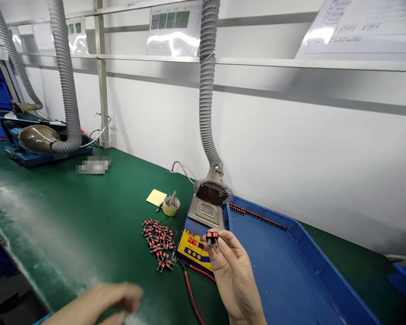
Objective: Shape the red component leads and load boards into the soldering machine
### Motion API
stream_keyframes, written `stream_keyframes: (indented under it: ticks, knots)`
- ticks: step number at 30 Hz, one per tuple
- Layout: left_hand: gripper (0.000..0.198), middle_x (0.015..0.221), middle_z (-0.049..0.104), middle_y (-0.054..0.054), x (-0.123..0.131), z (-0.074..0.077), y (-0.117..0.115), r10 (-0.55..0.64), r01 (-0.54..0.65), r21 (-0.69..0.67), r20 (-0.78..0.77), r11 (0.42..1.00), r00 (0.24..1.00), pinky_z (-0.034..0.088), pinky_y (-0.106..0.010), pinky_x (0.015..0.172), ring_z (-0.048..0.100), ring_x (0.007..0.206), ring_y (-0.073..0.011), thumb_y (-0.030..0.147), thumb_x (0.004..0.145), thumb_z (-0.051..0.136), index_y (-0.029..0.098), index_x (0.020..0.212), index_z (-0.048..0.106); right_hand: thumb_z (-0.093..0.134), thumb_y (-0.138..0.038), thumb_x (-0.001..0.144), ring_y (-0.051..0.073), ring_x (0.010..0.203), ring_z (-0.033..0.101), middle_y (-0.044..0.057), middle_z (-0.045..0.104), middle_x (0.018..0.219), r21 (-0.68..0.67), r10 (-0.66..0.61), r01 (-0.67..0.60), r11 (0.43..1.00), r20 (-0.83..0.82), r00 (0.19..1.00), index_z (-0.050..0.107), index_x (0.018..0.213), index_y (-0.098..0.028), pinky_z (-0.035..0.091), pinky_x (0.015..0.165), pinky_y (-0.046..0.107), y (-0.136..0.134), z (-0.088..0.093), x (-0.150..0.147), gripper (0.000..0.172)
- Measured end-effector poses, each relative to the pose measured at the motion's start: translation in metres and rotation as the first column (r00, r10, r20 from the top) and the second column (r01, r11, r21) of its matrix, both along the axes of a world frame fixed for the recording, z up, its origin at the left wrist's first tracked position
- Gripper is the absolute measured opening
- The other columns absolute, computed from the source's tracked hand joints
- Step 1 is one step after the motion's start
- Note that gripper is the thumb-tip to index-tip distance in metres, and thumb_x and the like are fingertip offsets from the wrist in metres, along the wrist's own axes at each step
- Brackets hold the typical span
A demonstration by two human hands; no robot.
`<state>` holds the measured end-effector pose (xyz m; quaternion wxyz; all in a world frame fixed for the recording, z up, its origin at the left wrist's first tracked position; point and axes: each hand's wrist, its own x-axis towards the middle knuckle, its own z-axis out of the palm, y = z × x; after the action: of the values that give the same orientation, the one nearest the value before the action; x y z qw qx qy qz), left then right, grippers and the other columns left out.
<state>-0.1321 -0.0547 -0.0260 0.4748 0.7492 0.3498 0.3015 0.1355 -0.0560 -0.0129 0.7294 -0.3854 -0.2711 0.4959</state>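
Note:
My right hand is raised before the soldering pot, pinching a small red-and-black coil part between thumb and fingers. Silvery wire legs of the part point down. It looks like two coils side by side; I cannot tell whether they are joined. My left hand, blurred by motion, is low over the green bench, thumb and fingers apart with nothing visible in them. A loose pile of similar coils lies on the bench between my hands and the yellow-and-blue solder pot, whose display is lit red.
An extraction hood on a grey hose hangs over the pot. Right of it, a blue tray has rows of coils along its back. A small tub, a pen and a yellow notepad lie behind the pile. Red cables run forward.

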Motion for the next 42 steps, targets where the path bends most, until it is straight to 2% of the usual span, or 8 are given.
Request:
stream_keyframes:
  ticks: [4, 10, 15, 22, 27, 30, 36, 42]
  knots:
    - [0.064, 0.154, 0.034, 0.001, 0.069, 0.031, 0.035, -0.095, 0.093, 0.029, 0.076, 0.995, 0.993, 0.023, -0.035, 0.119, 0.029, 0.142, -0.0229, 0.034, 0.089, 0.062, 0.033, 0.147, 0.033, 0.084, -0.029, 0.07, 0.012, 0.086, 0.067, -0.002, 0.07, 0.093, 0.059, 0.057, -0.049, 0.997, -0.14, 0.988, 0.071, 0.083, -0.026, 0.056, 0.081, 0.021, 0.0, -0.01, -0.01, 0.018]
    - [0.043, 0.133, 0.059, -0.007, 0.158, 0.041, 0.045, -0.156, 0.202, -0.053, 0.457, 0.978, 0.876, 0.038, -0.035, 0.107, 0.052, 0.123, -0.0224, 0.025, 0.091, 0.056, 0.022, 0.134, 0.051, 0.084, -0.037, 0.068, 0.016, 0.096, 0.068, 0.0, 0.072, 0.101, 0.079, 0.028, -0.014, 0.997, -0.174, 0.984, 0.072, 0.095, -0.031, 0.053, 0.089, 0.028, 0.004, -0.022, -0.005, 0.03]
    - [0.048, 0.113, 0.067, -0.007, 0.155, 0.026, 0.052, -0.219, 0.437, -0.192, 0.651, 0.879, 0.727, 0.044, -0.034, 0.098, 0.061, 0.108, -0.0203, 0.024, 0.087, 0.065, 0.022, 0.132, 0.048, 0.082, -0.036, 0.07, 0.014, 0.08, 0.063, 0.0, 0.065, 0.083, 0.192, -0.286, 0.247, 0.95, 0.216, 0.933, 0.072, 0.083, -0.027, 0.053, 0.072, 0.02, -0.005, -0.003, 0.015, 0.019]
    - [0.054, 0.089, 0.064, 0.001, 0.146, 0.023, 0.061, -0.381, 0.663, -0.314, 0.622, 0.679, 0.684, 0.05, -0.022, 0.074, 0.065, 0.076, -0.0103, 0.011, 0.08, 0.069, 0.024, 0.13, 0.05, 0.073, -0.044, 0.076, 0.014, 0.062, 0.055, 0.003, 0.059, 0.068, 0.106, 0.032, -0.108, 0.989, 0.552, 0.833, 0.077, 0.074, -0.022, 0.046, 0.057, 0.023, -0.007, 0.002, 0.026, 0.022]
    - [0.06, 0.095, 0.064, 0.0, 0.141, 0.031, 0.062, -0.449, 0.613, -0.299, 0.466, 0.731, 0.763, 0.05, -0.029, 0.083, 0.062, 0.089, -0.0139, 0.004, 0.08, 0.062, 0.026, 0.135, 0.048, 0.074, -0.039, 0.078, 0.008, 0.043, 0.039, -0.003, 0.046, 0.05, 0.009, 0.12, -0.123, 0.992, 0.164, 0.979, 0.066, 0.064, -0.018, 0.036, 0.043, 0.02, -0.004, -0.002, 0.022, 0.027]
    - [0.065, 0.094, 0.069, -0.001, 0.138, 0.034, 0.063, -0.477, 0.603, -0.277, 0.407, 0.748, 0.779, 0.045, -0.033, 0.091, 0.063, 0.093, -0.0164, 0.011, 0.08, 0.068, 0.024, 0.139, 0.043, 0.072, -0.038, 0.081, 0.006, 0.043, 0.033, -0.006, 0.038, 0.052, 0.071, 0.005, -0.005, 0.997, 0.001, 1.0, 0.06, 0.062, -0.019, 0.035, 0.043, 0.018, -0.006, 0.003, 0.027, 0.029]
    - [0.061, 0.103, 0.066, -0.002, 0.135, 0.032, 0.062, -0.398, 0.525, -0.255, 0.417, 0.812, 0.817, 0.045, -0.037, 0.092, 0.062, 0.099, -0.0197, 0.019, 0.082, 0.07, 0.03, 0.136, 0.045, 0.074, -0.041, 0.078, 0.01, 0.056, 0.052, 0.0, 0.051, 0.068, 0.103, 0.0, -0.05, 0.993, 0.437, 0.899, 0.075, 0.082, -0.023, 0.044, 0.051, 0.02, -0.009, 0.001, 0.03, 0.018]
    - [0.06, 0.11, 0.065, 0.001, 0.134, 0.029, 0.061, -0.392, 0.493, -0.237, 0.367, 0.837, 0.843, 0.045, -0.038, 0.094, 0.061, 0.106, -0.0207, 0.018, 0.083, 0.066, 0.037, 0.136, 0.044, 0.065, -0.033, 0.087, 0.007, 0.053, 0.052, -0.002, 0.05, 0.071, 0.144, 0.011, -0.1, 0.984, 0.518, 0.855, 0.072, 0.075, -0.025, 0.044, 0.052, 0.019, -0.006, -0.005, 0.021, 0.016]
